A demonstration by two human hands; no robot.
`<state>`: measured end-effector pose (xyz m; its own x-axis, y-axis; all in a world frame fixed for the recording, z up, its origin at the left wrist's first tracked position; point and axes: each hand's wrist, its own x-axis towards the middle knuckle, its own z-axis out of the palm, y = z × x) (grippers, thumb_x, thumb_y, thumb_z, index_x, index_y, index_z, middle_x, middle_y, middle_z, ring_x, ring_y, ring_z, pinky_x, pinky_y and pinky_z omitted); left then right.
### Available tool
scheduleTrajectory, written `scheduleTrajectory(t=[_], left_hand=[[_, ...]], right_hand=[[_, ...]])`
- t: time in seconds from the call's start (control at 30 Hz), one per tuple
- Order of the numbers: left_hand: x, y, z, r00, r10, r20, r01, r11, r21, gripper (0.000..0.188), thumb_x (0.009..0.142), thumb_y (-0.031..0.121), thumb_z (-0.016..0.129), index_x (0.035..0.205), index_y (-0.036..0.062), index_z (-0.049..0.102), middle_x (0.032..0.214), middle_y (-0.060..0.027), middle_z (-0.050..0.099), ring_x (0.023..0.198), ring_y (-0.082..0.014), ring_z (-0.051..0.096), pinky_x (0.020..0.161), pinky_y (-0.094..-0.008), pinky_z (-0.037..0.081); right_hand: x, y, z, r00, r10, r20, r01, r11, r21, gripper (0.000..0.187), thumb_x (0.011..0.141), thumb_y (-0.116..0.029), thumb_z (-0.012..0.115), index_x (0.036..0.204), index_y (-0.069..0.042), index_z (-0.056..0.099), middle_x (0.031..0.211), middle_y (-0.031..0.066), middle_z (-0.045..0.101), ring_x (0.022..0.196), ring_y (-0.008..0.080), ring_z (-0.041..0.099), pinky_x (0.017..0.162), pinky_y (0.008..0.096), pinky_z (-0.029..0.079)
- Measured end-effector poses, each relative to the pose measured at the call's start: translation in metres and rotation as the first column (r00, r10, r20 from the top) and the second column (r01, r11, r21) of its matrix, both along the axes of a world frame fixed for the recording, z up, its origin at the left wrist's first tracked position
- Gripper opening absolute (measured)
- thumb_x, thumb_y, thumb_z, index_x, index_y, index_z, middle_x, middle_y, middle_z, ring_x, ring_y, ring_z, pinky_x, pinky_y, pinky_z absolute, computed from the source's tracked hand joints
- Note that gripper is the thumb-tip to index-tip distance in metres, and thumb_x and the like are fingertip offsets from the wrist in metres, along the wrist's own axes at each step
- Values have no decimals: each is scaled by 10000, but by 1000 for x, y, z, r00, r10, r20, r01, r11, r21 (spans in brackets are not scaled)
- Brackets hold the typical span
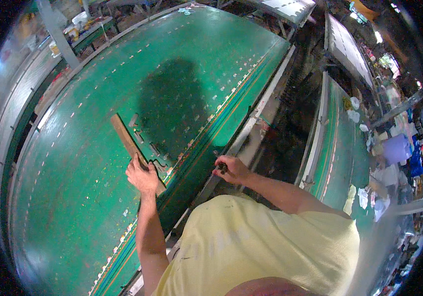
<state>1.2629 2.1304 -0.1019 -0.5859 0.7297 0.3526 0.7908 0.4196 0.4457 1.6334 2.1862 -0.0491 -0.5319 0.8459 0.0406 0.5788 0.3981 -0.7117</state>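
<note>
A long wooden strip [126, 135] lies slantwise on the green tabletop [98, 182]. My left hand [143, 175] grips it near its close end, thumb and fingers pressing on the wood. My right hand [232, 169] is closed around a dark, stubby object [223, 168] beside the table's right edge. Only a bit of that object shows from the fist, so its kind cannot be told. Just right of the strip are several small greyish pieces, among them a flat piece [133, 120] and a longer one [158, 149]. A dark, bent, wire-like thing [159, 163] lies close to my left hand.
Coloured lines and a row of pale marks run along the table's right side, bordered by a pale rail [266, 101]. Across a dark gap stands another green table [337, 128] with scattered cloths and a purple container [397, 148]. A grey post [57, 34] rises at far left.
</note>
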Motion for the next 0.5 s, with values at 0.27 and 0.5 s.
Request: scheduleTrajectory(t=[0.27, 0.5], left_hand=[[-17, 24, 10, 1000, 27, 13, -26, 994, -103, 750, 821, 256, 897, 1499, 64, 639, 1292, -224, 738, 1179, -433, 691, 1041, -543, 542], [-83, 17, 9, 274, -145, 951, -252, 943, 217, 520, 751, 43, 726, 1258, -68, 686, 967, -135, 754, 787, -267, 745, 733, -375, 625]], right_hand=[[3, -1, -11, 947, 315, 68, -322, 922, 216, 262, 921, -132, 880, 1092, -79, 688, 974, 120, 729, 907, 307, 760, 783, 436, 603], [28, 30, -47, 940, 137, -312, -182, 976, -123, 228, 957, -132, 867, 1112, -66, 713, 1030, 53, 783, 832, 163, 738, 714, 386, 590]])
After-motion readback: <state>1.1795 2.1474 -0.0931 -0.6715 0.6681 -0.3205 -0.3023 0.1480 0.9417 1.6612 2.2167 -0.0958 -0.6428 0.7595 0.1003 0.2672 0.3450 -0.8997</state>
